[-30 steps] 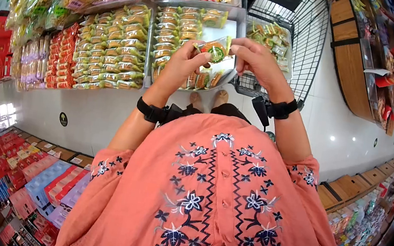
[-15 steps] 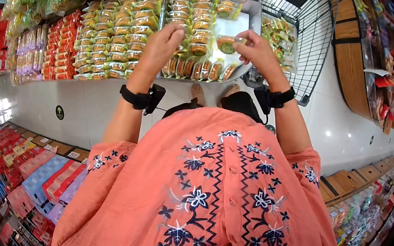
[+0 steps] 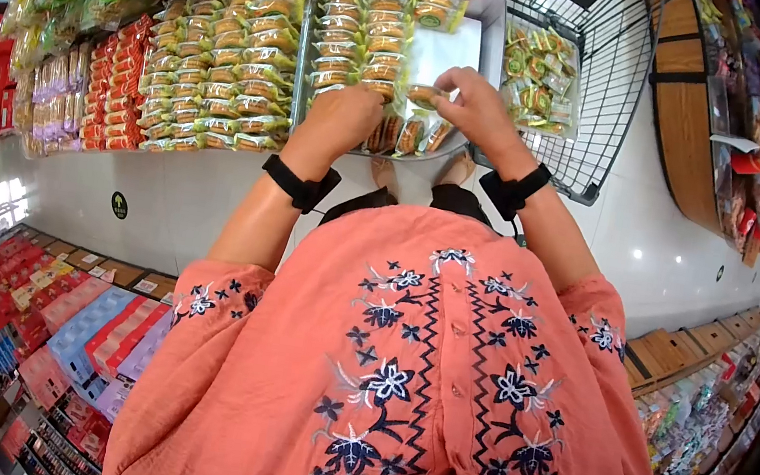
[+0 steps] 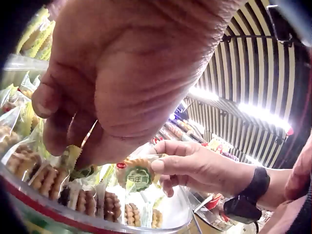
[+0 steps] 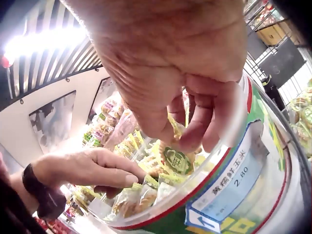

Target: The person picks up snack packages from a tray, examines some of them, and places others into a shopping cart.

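Note:
My right hand (image 3: 480, 114) pinches a wrapped round cookie (image 5: 176, 161) between thumb and fingers, over the right part of a clear bin (image 3: 491, 49). Green print shows on the cookie's clear wrapper. Close to its left, my left hand (image 3: 343, 121) reaches down into the same bin, bent fingers among the front row of wrapped cookies (image 4: 83, 200). The packets stand on edge there, and one zigzag wrapper end lies against the fingers. I cannot tell whether these fingers grip a packet. More wrapped cookies (image 3: 386, 44) stand stacked in columns behind the hands.
A shopping cart (image 3: 603, 104) stands right of the bin, with a tray of small green-and-yellow packets (image 3: 539, 75) in it. Left are further rows of wrapped cookies (image 3: 219, 69) and red packets (image 3: 120, 84). A price label (image 5: 229, 180) is fixed to the bin's front.
Both hands were together at the cookie; the left hand let go and drew back left, then lowered to the front row. The right hand kept the cookie and brought it lower in the bin.

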`<state>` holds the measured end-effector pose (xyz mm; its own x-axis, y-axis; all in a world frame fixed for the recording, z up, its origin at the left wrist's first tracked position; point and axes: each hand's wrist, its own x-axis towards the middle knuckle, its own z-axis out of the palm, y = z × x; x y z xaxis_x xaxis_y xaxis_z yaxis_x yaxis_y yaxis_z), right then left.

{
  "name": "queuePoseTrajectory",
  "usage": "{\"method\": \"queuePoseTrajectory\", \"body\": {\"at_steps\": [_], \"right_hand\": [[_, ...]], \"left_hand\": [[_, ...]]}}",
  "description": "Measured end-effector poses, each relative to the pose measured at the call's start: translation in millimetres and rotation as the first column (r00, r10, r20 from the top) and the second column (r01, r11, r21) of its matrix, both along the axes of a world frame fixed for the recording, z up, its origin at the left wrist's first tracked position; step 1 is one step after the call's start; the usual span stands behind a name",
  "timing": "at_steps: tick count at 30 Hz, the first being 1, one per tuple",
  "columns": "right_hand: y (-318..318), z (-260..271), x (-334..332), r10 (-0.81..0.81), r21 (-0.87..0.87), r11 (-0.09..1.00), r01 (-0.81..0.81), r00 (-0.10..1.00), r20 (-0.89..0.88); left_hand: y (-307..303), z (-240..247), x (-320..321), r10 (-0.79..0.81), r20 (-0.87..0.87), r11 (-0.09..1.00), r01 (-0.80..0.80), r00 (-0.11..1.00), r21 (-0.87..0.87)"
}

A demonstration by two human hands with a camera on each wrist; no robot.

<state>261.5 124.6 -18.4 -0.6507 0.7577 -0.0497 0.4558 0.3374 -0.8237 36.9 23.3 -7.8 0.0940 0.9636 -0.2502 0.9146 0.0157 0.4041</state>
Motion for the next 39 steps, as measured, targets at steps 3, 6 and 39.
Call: {"method": "queuePoseTrajectory", "body": {"at_steps": [3,6,39], "right_hand": [[0,-17,1,0.04,0.064,0.997,-0.042,0.998,0.039],[-1,-25,-2,0.045,0.116,0.992,-0.057,0.994,0.105],[-22,-24,-38,0.076,0.264,0.962,-0.074,0.997,0.006]], "left_hand": [[0,-1,1,-0.01,-0.026,0.999,0.008,1.0,-0.045],[-2,-5,1,-0.005,-0.011,1.0,0.005,1.0,-0.029],[-12,-22,4,0.208,0.208,0.978,-0.206,0.956,-0.031]]}}
